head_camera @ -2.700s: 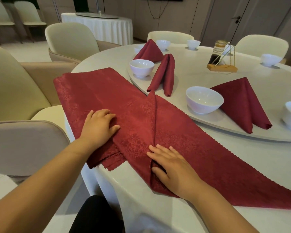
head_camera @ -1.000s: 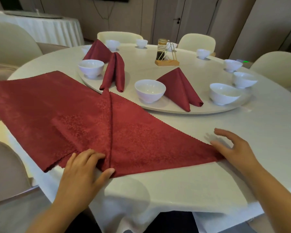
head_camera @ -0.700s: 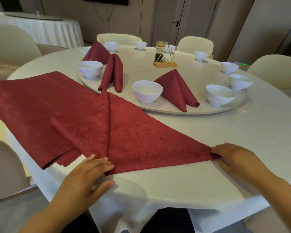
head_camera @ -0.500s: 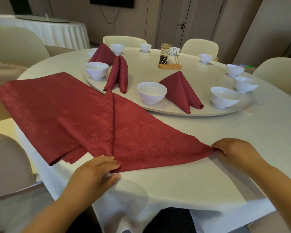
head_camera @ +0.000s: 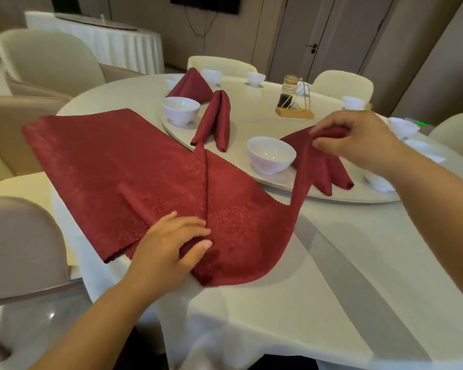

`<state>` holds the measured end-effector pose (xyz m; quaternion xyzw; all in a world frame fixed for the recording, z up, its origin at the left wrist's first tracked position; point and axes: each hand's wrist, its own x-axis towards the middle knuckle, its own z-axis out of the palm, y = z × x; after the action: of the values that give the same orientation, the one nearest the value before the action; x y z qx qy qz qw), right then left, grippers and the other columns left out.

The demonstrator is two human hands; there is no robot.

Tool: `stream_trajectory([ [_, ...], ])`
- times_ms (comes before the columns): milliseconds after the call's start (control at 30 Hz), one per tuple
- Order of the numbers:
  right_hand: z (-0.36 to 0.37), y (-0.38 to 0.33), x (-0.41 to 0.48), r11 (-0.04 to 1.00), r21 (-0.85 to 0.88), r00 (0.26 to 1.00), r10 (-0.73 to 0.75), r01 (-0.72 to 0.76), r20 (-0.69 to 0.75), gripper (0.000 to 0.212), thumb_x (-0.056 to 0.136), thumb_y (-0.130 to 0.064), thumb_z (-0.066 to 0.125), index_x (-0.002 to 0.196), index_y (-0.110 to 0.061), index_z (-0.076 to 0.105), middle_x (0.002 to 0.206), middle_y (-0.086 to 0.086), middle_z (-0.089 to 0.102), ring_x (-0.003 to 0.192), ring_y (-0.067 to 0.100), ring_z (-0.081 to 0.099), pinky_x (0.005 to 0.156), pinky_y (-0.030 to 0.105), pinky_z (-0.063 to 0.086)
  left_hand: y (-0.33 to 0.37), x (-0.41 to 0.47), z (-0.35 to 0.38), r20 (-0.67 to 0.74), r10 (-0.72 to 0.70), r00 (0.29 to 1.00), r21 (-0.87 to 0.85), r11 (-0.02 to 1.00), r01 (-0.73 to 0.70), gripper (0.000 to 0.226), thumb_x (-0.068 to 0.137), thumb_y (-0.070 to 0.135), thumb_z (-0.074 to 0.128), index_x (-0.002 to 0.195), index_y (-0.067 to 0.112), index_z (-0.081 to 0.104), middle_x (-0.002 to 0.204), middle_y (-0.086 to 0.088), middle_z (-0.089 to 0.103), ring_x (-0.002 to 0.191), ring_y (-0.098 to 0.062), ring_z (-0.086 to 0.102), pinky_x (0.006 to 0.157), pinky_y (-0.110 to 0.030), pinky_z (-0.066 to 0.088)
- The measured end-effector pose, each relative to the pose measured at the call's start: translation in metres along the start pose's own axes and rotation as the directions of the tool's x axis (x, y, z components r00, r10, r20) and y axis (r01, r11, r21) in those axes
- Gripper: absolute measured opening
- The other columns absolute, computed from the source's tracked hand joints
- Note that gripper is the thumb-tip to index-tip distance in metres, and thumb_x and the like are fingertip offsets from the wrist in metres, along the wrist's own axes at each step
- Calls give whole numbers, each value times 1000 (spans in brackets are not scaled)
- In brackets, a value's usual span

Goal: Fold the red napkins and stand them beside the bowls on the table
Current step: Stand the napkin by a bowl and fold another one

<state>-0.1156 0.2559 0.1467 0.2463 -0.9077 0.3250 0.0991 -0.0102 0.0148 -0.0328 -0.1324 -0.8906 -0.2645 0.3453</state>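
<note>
A large red napkin (head_camera: 112, 166) lies spread over the near left of the round white table (head_camera: 358, 263), part of it folded along a centre crease. My left hand (head_camera: 169, 249) grips the napkin's near fold, thumb under the cloth, at the table edge. My right hand (head_camera: 356, 140) pinches the napkin's right corner and holds it lifted above the turntable (head_camera: 251, 124). Three folded red napkins stand on the turntable: one (head_camera: 217, 118) by a white bowl (head_camera: 181, 109), one (head_camera: 191, 85) behind it, one (head_camera: 329, 166) by the nearest bowl (head_camera: 270, 154).
Several more white bowls ring the turntable's far and right side. A wooden condiment stand with a jar (head_camera: 293, 102) sits at the centre. Cream chairs (head_camera: 46, 60) surround the table; another chair back (head_camera: 22, 247) is close at my left. A second clothed table (head_camera: 104, 36) stands behind.
My right hand pinched the napkin's right corner on the table and lifted it up and toward the turntable. My left hand stays at the near fold, now gripping it.
</note>
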Motion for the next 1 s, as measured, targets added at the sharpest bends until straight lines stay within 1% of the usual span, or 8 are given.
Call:
stream_trajectory([
  [100,48,-15,43,996,-53,997,-67,70,49,21,79,1,62,97,-10,67,99,4,63,92,-3,60,78,9,42,-7,5,4,13,-54,998,-47,997,54,53,90,53,38,95,12,71,105,5,64,101,-6,51,105,-17,20],
  [200,97,-23,79,985,-140,992,-85,97,94,22,79,-2,62,100,-4,67,100,5,63,99,20,59,86,24,43,-11,3,7,33,-83,996,-128,988,86,54,94,55,27,109,18,63,110,7,59,105,-5,49,105,-18,20],
  [333,149,-22,112,976,-207,990,-37,65,136,23,78,-6,60,101,-8,65,106,7,65,100,22,58,86,29,44,-16,3,8,12,-150,989,-233,961,148,60,94,56,23,116,14,60,113,12,50,109,-7,44,102,-16,21],
  [500,181,-11,129,957,-291,986,56,-7,159,26,82,-7,56,108,-8,61,112,9,63,105,25,56,85,28,41,-18,4,9,-12,-90,996,-134,987,88,54,94,58,24,121,17,47,114,12,47,112,-11,41,102,-19,19],
  [600,191,-5,136,929,-370,983,95,-30,159,25,83,-7,53,107,-6,59,111,13,62,104,30,55,84,32,42,-21,3,11,72,-97,993,-86,991,103,62,90,64,23,124,18,47,117,10,55,115,-8,41,105,-20,17],
  [700,196,0,139,908,-418,984,109,-39,144,26,84,-6,51,110,-5,56,112,15,60,105,33,54,82,34,41,-23,2,16,165,-102,981,-44,993,110,63,81,65,37,124,21,49,121,6,60,116,-3,42,103,-28,21],
  [833,201,5,143,905,-419,983,134,-71,122,37,86,-6,50,122,-7,50,119,16,58,110,34,52,85,35,40,-23,1,21,221,-94,971,66,994,82,63,68,59,42,121,25,49,119,9,61,116,-3,42,99,-34,25],
  [1000,205,14,145,948,-306,990,114,-86,77,36,86,-6,51,122,-9,52,121,11,59,112,28,52,86,28,37,-23,0,23,226,-95,970,100,992,74,60,64,57,40,107,26,67,110,12,66,111,-3,45,96,-37,28],
])
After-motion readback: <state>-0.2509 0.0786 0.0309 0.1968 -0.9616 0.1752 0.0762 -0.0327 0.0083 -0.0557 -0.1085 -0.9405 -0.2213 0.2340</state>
